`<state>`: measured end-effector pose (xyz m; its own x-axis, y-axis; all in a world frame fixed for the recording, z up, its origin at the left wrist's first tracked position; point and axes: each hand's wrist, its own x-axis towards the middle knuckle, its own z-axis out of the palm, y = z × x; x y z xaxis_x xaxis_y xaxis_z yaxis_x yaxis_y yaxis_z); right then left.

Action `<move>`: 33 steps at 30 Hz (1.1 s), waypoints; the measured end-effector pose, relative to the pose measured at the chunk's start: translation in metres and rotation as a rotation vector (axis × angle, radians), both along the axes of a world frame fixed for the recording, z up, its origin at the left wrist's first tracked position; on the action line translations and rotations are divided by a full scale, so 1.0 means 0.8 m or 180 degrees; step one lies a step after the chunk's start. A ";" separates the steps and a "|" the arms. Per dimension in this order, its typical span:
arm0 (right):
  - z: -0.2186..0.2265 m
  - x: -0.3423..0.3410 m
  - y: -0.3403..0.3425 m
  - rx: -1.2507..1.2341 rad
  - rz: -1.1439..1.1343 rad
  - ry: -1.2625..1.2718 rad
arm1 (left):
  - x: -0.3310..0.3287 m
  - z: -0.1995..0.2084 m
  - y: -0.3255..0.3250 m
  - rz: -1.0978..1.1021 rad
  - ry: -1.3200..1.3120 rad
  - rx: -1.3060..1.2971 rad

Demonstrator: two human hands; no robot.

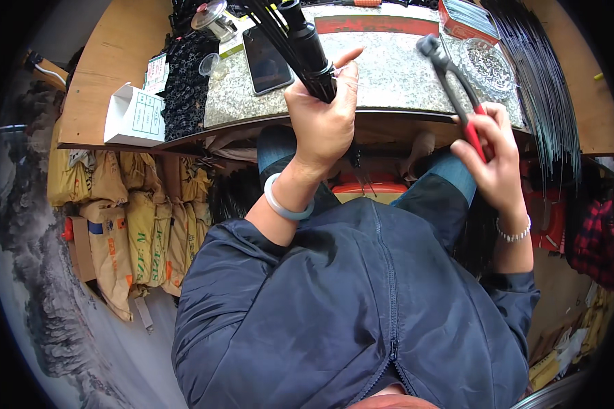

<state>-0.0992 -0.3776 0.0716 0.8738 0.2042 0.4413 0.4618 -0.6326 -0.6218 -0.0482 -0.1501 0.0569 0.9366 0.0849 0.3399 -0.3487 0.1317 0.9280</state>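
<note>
My left hand (pixel 322 126) is closed around the lower end of a black umbrella frame (pixel 308 49), a thick tube with thin ribs bunched beside it. Its shaft slants up to the far edge of the view. A thin pale wire (pixel 344 69) circles the frame just above my fist, with its loose end sticking out to the right. In my right hand (pixel 496 153) are pincers (pixel 441 61) with red grips, held by the handles. Their dark jaws point away from me over the stone slab (pixel 382 75), apart from the umbrella frame.
A glass dish of small metal parts (pixel 488 67) and a red tin (pixel 467 22) stand at right, beside a bundle of thin dark rods (pixel 542 82). Leftward lie a phone (pixel 266 60), a heap of black parts (pixel 184 88) and a white box (pixel 135 116). Sacks (pixel 109 238) stand below.
</note>
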 end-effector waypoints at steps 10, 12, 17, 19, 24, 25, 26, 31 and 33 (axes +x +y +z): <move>0.057 -0.029 0.040 -0.1891 -0.0229 -0.1133 | 0.006 -0.007 -0.012 -0.0041 0.0059 0.0036; 0.054 -0.029 0.041 -0.1974 -0.0184 -0.1170 | 0.007 -0.013 -0.011 -0.0069 -0.0022 0.0018; 0.048 -0.037 0.031 -0.1526 0.0245 -0.0576 | -0.003 -0.006 -0.008 -0.0296 -0.0024 -0.0115; 0.042 -0.035 0.021 -0.0811 0.0727 -0.0064 | -0.009 -0.003 -0.012 -0.0335 -0.0108 -0.0109; 0.038 -0.036 0.031 0.2084 0.1817 0.4757 | -0.021 0.017 -0.015 -0.0366 -0.0108 0.0073; 0.049 -0.034 0.033 0.1288 0.1356 0.4366 | -0.020 0.015 -0.015 -0.0372 -0.0103 0.0077; 0.027 -0.039 0.028 0.0248 0.1347 0.2571 | -0.018 0.011 -0.014 -0.0349 -0.0150 0.0144; 0.013 -0.035 0.015 -0.0294 0.1060 0.0046 | -0.016 0.005 -0.012 -0.0363 -0.0096 0.0064; 0.016 -0.041 0.014 0.2787 0.2521 0.4746 | -0.020 0.013 -0.014 -0.0365 -0.0276 0.0467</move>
<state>-0.1318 -0.3666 0.0840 0.4178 0.8608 -0.2907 -0.6928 0.0948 -0.7149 -0.0639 -0.1617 0.0676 0.9041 -0.0769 0.4204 -0.4185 0.0408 0.9073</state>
